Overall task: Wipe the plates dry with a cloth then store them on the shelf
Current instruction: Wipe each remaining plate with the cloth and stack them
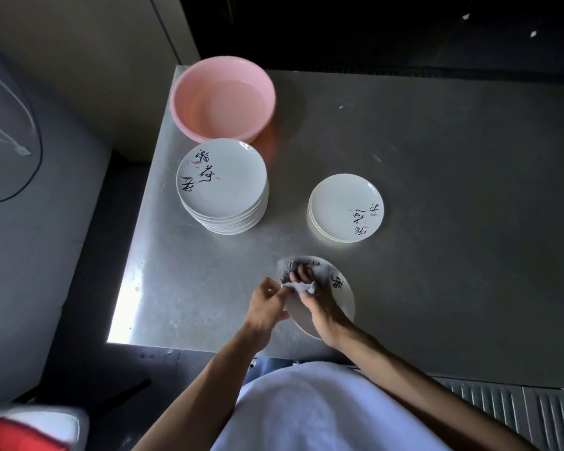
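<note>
A white plate (pixel 342 296) with black brush lettering is tilted above the near edge of the steel table. My left hand (pixel 264 304) grips its left rim. My right hand (pixel 316 299) presses a grey-and-white cloth (pixel 298 275) against the plate's face, fingers curled over the cloth. A tall stack of the same plates (pixel 222 187) stands at the table's left, and a short stack of two or three plates (pixel 345 208) lies to its right. No shelf is in view.
A pink plastic basin (pixel 223 99) holding water sits at the far left corner of the steel table (pixel 453 177), just behind the tall stack. The table's left edge drops to a dark floor. A red-and-white object (pixel 23 429) lies at the bottom left.
</note>
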Tool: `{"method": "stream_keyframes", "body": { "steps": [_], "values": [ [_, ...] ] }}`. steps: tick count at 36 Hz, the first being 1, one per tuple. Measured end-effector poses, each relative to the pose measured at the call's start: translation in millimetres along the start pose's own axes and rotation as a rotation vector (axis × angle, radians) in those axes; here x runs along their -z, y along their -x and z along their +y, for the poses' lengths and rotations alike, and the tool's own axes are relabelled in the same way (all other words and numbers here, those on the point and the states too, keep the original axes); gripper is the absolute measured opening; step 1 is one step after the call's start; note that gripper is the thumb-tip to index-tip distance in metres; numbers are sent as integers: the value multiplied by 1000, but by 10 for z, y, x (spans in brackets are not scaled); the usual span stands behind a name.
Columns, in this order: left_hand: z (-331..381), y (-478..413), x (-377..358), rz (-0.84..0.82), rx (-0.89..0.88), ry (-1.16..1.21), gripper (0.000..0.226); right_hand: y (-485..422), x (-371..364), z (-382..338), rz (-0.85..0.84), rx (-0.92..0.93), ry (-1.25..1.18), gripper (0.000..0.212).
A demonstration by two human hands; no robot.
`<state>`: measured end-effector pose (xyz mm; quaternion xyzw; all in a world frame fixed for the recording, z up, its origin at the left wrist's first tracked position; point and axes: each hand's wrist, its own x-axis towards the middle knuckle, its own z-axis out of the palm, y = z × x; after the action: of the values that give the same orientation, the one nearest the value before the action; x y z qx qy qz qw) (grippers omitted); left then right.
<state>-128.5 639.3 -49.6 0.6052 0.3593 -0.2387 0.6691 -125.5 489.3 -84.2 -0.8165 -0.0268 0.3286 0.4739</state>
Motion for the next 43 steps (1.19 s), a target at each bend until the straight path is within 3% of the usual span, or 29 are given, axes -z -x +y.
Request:
{"method": "stream_keyframes", "body": {
  "steps": [2,5,7,9,11,12,14,17,19,21,23,26,28,30,33,36,39,41,43],
  "values": [
    [-6,22,38,-25,1,10,16,-21,78,54,137,-141,198,78],
    [8,50,47,-113,-8,24,38,-10,166,-29,241,-388,295,75],
    [27,76,35,-199,-17,-6,52,37,149,-123,178,-306,177,79],
    [27,106,21,-246,-15,-24,46,135,107,-205,63,-121,31,68],
    [1,115,16,-233,-14,-25,37,219,108,-274,-97,12,80,49],
    [-21,106,21,-221,-20,-23,41,215,102,-251,-115,34,129,51],
    [-65,105,21,-219,-41,5,52,172,125,-190,27,-95,177,63],
    [-119,129,-20,-157,-28,127,52,80,148,-164,259,-384,215,63],
    [-126,131,-49,-88,-9,199,40,47,86,-194,261,-364,146,69],
    [-117,100,-58,-8,-2,170,16,69,34,-261,210,-269,-106,75],
    [-94,56,-35,29,14,78,15,109,-34,-234,82,-106,-242,63],
    [-86,51,25,8,27,4,15,181,4,-174,-50,46,-19,41],
    [-102,74,69,-23,28,23,12,163,51,-68,56,-67,231,52],
    [-103,105,84,-73,14,40,30,130,100,-43,162,-281,386,64],
    [-84,151,75,-181,-8,0,44,146,94,-121,173,-331,210,58],
    [-126,152,99,-246,-3,-44,36,254,50,-173,2,-45,13,56],
    [-173,152,115,-232,-18,-58,31,314,68,-112,-108,86,107,53],
    [-188,161,113,-223,-46,-9,44,274,79,-46,-1,5,283,66],
    [-199,163,97,-180,-46,85,52,201,100,-17,127,-195,426,82]
  ]
}}
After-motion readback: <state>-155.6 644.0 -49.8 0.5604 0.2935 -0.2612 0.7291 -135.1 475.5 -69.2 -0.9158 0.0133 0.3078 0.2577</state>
